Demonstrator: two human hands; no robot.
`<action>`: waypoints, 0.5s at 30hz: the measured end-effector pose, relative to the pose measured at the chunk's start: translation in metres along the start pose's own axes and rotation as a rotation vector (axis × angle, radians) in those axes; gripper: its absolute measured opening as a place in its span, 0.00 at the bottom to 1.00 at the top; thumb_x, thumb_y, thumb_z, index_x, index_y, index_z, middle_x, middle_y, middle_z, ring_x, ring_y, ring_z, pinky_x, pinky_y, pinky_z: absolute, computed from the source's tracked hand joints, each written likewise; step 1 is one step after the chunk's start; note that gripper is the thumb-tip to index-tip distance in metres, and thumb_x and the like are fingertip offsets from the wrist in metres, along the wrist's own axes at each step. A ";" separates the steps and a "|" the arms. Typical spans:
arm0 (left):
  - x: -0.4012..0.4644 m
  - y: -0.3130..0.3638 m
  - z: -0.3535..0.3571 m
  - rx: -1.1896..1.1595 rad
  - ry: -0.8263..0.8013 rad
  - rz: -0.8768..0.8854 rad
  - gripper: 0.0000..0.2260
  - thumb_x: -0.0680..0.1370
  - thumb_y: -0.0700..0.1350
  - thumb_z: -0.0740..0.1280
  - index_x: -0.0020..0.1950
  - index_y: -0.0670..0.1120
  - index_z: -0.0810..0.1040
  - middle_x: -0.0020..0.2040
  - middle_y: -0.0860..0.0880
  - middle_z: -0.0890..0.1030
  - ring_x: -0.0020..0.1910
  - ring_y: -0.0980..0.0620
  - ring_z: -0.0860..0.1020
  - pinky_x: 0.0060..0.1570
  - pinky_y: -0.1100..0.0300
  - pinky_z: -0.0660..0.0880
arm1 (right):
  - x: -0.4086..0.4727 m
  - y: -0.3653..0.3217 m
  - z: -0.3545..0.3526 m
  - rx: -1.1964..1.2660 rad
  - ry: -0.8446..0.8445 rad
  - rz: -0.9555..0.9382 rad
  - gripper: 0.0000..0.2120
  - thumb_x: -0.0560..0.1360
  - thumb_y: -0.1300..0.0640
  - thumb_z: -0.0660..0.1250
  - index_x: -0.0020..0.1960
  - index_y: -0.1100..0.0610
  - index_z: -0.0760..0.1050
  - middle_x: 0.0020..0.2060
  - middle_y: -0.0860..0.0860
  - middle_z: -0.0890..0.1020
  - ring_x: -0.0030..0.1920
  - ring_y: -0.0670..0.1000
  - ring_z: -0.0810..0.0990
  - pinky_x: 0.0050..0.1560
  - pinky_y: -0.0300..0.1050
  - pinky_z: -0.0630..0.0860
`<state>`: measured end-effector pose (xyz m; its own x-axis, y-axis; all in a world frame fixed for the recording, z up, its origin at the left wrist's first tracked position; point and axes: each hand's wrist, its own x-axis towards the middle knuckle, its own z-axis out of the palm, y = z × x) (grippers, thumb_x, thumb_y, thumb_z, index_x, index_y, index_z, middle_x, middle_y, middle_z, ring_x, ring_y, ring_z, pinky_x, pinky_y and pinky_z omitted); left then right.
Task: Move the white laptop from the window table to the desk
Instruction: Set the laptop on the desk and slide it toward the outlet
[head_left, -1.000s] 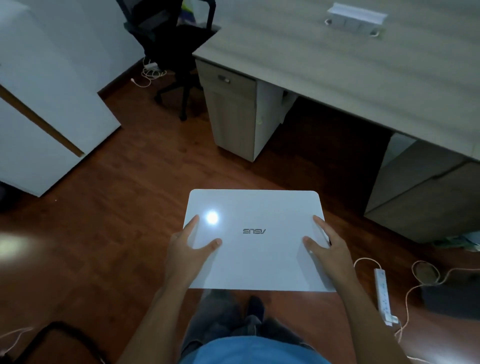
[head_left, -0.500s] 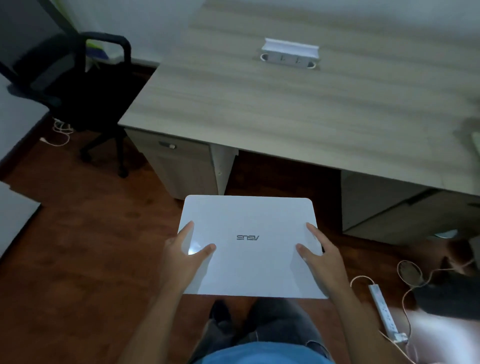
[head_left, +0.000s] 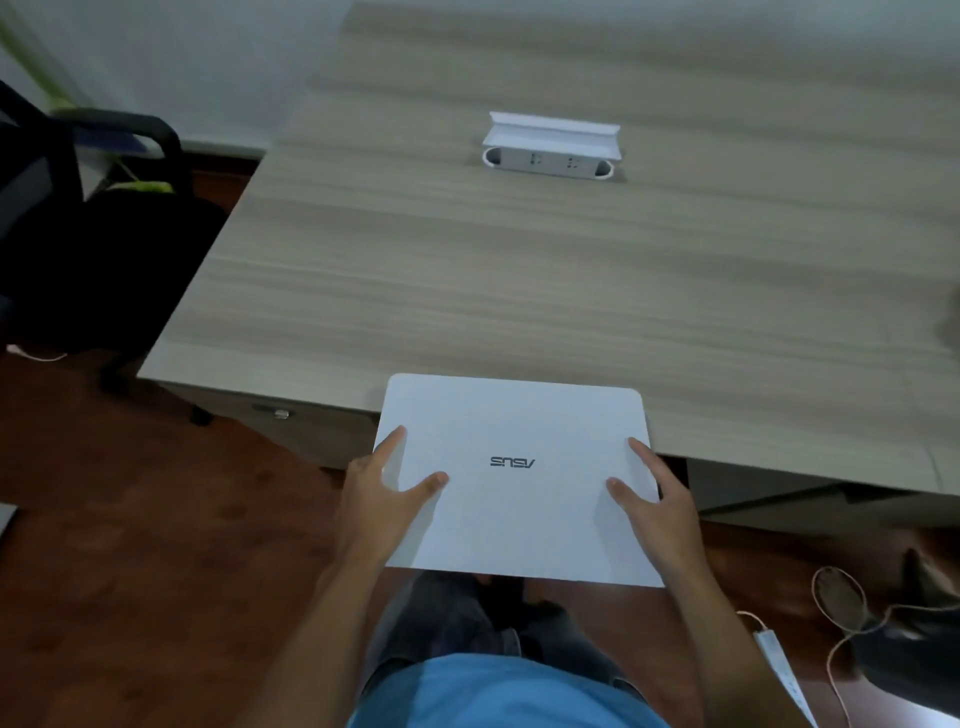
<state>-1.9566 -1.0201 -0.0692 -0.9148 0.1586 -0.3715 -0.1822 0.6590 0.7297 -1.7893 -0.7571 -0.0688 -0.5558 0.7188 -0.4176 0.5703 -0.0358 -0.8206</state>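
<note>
The white laptop (head_left: 517, 441) is closed, lid up, with its logo facing away from me. I hold it flat in front of my body. My left hand (head_left: 382, 499) grips its left edge, thumb on the lid. My right hand (head_left: 652, 501) grips the right edge the same way. The laptop's far edge reaches over the near edge of the wood-grain desk (head_left: 519, 270); whether it touches the desk top I cannot tell. The window table is out of view.
A white pop-up socket box (head_left: 550, 148) stands open at the back middle of the desk. A black office chair (head_left: 88, 249) is at the left. A drawer unit (head_left: 275, 415) sits under the desk. A power strip (head_left: 779, 660) and cables lie on the floor at right.
I have walked up to the desk with the laptop. The desk now fills the view and the laptop's far edge overlaps its near edge. Both hands keep their grip.
</note>
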 end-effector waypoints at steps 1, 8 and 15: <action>0.014 0.008 0.003 0.007 -0.014 -0.004 0.36 0.65 0.60 0.77 0.71 0.62 0.69 0.64 0.48 0.71 0.65 0.49 0.72 0.58 0.56 0.69 | 0.011 -0.007 0.001 -0.002 0.005 0.009 0.25 0.73 0.55 0.73 0.68 0.40 0.74 0.63 0.43 0.76 0.63 0.48 0.74 0.66 0.53 0.73; 0.117 0.052 0.027 -0.012 -0.103 0.032 0.37 0.65 0.62 0.77 0.71 0.63 0.68 0.66 0.48 0.71 0.63 0.51 0.72 0.59 0.54 0.70 | 0.090 -0.047 0.016 0.034 0.044 0.043 0.25 0.74 0.54 0.72 0.69 0.40 0.73 0.67 0.41 0.73 0.67 0.45 0.70 0.64 0.42 0.67; 0.184 0.093 0.050 0.029 -0.149 0.048 0.37 0.65 0.64 0.75 0.72 0.64 0.66 0.67 0.49 0.70 0.65 0.48 0.72 0.61 0.52 0.71 | 0.151 -0.071 0.020 0.012 0.097 0.080 0.26 0.75 0.53 0.71 0.71 0.43 0.71 0.71 0.45 0.72 0.71 0.50 0.69 0.69 0.45 0.66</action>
<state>-2.1239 -0.8927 -0.0988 -0.8583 0.2958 -0.4193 -0.1271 0.6691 0.7322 -1.9258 -0.6604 -0.0818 -0.4470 0.7771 -0.4431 0.6034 -0.1037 -0.7907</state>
